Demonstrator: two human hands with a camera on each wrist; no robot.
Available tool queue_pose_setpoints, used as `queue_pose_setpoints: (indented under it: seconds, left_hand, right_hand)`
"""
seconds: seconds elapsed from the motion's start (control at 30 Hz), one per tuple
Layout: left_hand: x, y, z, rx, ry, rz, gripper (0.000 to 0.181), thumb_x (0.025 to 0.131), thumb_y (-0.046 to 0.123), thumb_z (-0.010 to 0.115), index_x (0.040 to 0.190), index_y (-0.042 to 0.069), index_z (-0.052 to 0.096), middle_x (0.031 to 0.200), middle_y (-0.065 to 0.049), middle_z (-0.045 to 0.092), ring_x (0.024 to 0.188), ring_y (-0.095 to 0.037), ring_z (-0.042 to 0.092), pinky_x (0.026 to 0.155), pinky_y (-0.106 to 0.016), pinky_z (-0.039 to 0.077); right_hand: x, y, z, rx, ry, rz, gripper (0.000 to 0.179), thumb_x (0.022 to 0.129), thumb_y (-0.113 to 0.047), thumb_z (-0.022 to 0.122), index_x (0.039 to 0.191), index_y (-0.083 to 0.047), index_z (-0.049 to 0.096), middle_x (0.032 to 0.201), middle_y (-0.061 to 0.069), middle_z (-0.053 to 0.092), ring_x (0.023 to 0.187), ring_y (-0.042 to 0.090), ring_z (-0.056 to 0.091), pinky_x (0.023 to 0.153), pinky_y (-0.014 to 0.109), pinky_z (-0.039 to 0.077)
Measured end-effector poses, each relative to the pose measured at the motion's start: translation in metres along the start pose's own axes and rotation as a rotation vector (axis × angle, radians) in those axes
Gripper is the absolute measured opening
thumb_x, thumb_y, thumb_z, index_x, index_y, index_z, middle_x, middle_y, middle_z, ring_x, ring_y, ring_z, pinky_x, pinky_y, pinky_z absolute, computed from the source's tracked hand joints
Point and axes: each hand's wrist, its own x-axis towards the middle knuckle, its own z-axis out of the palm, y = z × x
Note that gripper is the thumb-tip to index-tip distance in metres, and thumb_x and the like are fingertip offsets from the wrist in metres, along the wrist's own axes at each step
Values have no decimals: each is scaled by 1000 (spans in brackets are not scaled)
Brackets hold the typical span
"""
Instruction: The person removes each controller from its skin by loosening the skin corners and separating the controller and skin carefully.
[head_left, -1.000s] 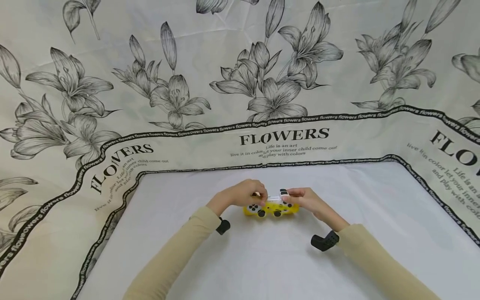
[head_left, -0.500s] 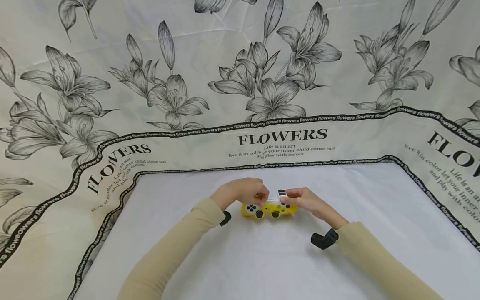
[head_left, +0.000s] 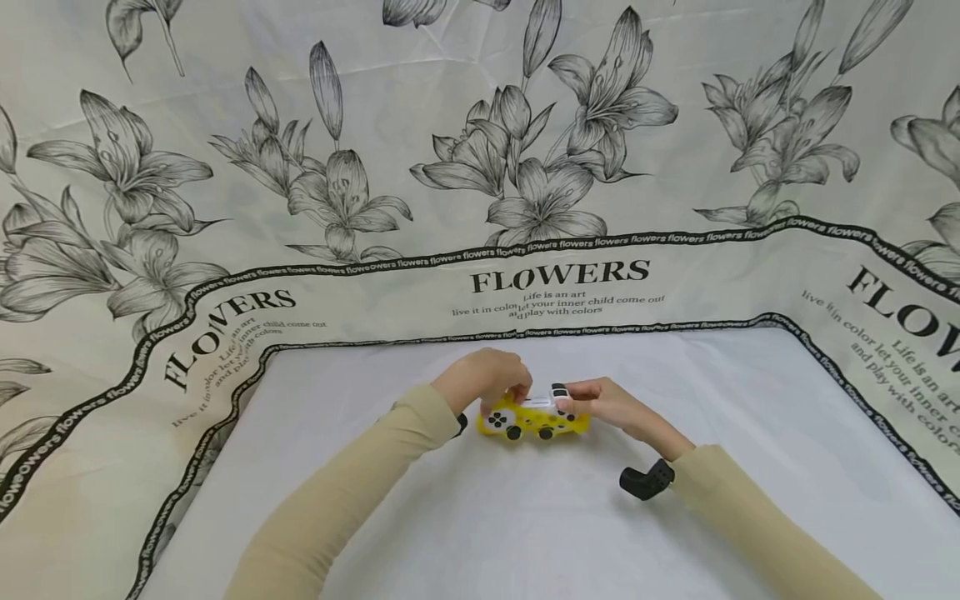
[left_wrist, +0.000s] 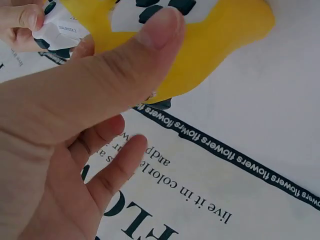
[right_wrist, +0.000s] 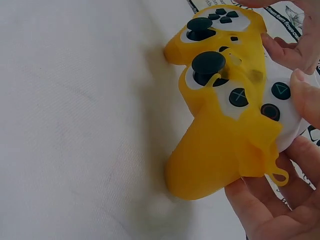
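Observation:
A white game controller (head_left: pixel 538 402) sits partly inside a yellow silicone cover (head_left: pixel 536 420) above the white surface. Its sticks and direction buttons poke through the cover. At the right end, the cover's edge is off, baring white shell and round buttons, with a small yellow loop (right_wrist: pixel 278 178) hanging there. My left hand (head_left: pixel 487 379) pinches the left end, thumb on the cover's face beside the direction buttons; its index finger is mostly hidden behind. My right hand (head_left: pixel 611 407) grips the controller's right end, thumb (right_wrist: pixel 306 97) on the bare shell and fingers underneath.
A white cloth (head_left: pixel 480 517) covers the work surface. Behind it rises a flower-printed curtain (head_left: pixel 360 200) with a black lettered border. A black wrist mount (head_left: pixel 647 479) sits by the right sleeve; another is mostly hidden behind the left wrist.
My left hand has shifted from the top middle of the controller to its left end, its thumb now down on the cover. The right hand keeps its grip, and the head view has drifted slightly.

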Motion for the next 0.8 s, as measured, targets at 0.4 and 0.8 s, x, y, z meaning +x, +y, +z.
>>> queue_pose_setpoints:
  seconds: [0.4,0.8]
  left_hand:
    - [-4,-6,-4,161,-12,53,40,68,14,86,97,26,61,109,7,59,94,-10,47,85,-23,43]
    - [3,-24,3,203,99,163,37,66,37,86,86,26,57,96,12,61,85,-9,49,71,-21,38]
  right_hand:
    - [5,6,1,-19,-2,-14,52,93,-33,61,130,3,56,122,18,63,98,18,53,90,36,45]
    - [4,10,-2,-47,2,-19,55,92,-36,62,130,3,56,126,20,60,102,21,53,90,37,45]
